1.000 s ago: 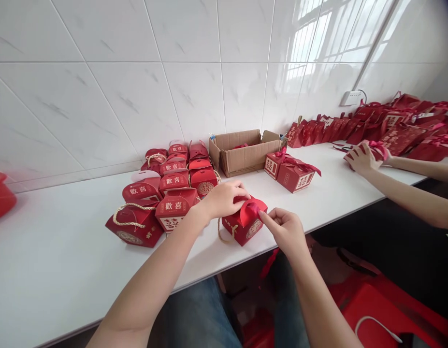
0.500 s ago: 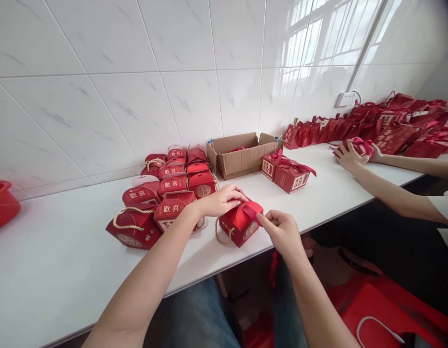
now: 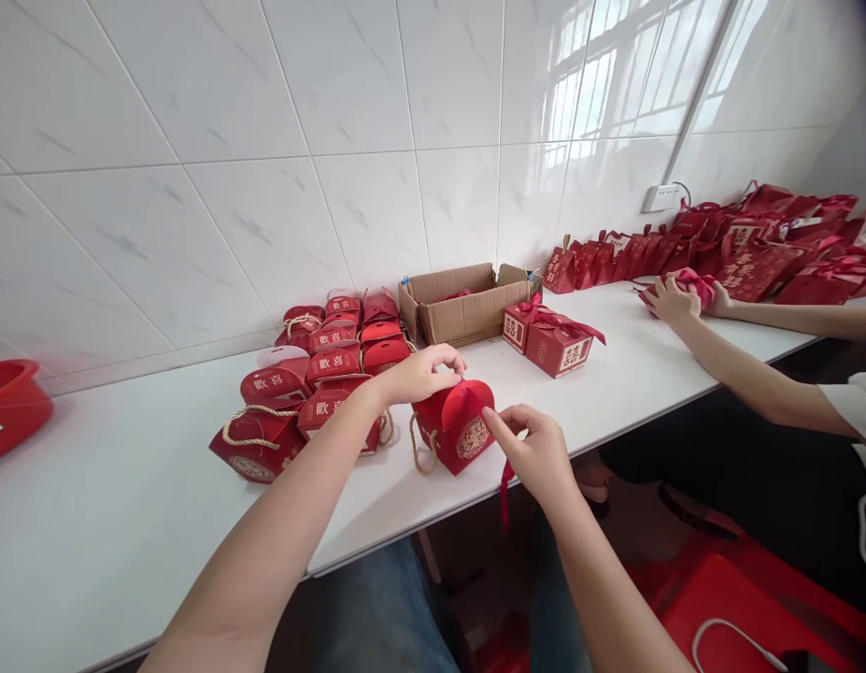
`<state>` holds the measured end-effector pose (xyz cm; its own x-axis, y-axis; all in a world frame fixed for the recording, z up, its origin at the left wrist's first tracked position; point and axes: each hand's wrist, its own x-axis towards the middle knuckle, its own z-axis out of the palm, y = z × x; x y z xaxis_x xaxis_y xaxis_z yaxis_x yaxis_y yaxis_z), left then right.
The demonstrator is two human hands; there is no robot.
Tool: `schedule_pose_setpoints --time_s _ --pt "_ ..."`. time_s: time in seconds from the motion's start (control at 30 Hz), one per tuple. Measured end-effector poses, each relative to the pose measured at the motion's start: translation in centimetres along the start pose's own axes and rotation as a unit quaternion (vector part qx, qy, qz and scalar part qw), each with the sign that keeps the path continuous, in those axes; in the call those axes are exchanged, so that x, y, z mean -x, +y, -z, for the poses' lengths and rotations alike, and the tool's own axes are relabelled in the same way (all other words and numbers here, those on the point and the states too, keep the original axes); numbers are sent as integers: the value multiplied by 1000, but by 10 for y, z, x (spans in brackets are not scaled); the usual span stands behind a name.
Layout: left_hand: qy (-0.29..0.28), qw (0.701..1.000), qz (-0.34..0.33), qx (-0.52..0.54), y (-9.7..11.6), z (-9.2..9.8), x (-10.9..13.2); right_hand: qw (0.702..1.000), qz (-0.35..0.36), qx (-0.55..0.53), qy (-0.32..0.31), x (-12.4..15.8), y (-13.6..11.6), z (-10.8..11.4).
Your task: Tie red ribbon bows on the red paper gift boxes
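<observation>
A small red gift box with a gold round emblem stands near the table's front edge, a rounded flap raised at its top. My left hand is over its back, thumb and fingers pinched at the flap's top; a bit of red shows at the fingertips. At the flap's right edge, my right hand has its thumb and forefinger closed, the other fingers curled. From below that hand a red ribbon hangs past the table edge. A twisted cord handle droops on the box's left side.
Several red gift boxes with cord handles stand in rows to the left. Behind are an open cardboard carton and ribboned boxes. At right a co-worker's hands hold a red box, near piled red boxes. A red container is far left.
The flap has come up from lying low to standing raised. My left hand has moved slightly up, and the ribbon that my right hand held over the box top now hangs lower.
</observation>
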<state>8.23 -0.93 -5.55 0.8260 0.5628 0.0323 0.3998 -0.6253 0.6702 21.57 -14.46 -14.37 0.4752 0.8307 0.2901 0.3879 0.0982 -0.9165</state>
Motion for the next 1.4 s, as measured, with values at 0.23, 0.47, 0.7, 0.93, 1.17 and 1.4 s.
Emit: schedule_pose_setpoints --time_s 0.23,0.47,0.7,0.93,1.17,1.4 --pt "33 991 -4 133 29 19 -8 996 78 4 39 -22 -8 13" --pt "186 954 -147 183 57 36 -9 954 93 -209 -192 -78 -72 23" --pt "183 972 -83 118 4 10 8 946 181 -230 -141 -101 -100 41" --pt "144 986 -78 -20 -48 -26 24 955 197 -218 -42 -117 -103 52" --pt "335 934 -25 122 -62 -43 25 965 107 -207 -118 -114 -84 18" --pt "384 888 47 248 -68 -41 26 968 46 -23 -247 -96 -47 -23"
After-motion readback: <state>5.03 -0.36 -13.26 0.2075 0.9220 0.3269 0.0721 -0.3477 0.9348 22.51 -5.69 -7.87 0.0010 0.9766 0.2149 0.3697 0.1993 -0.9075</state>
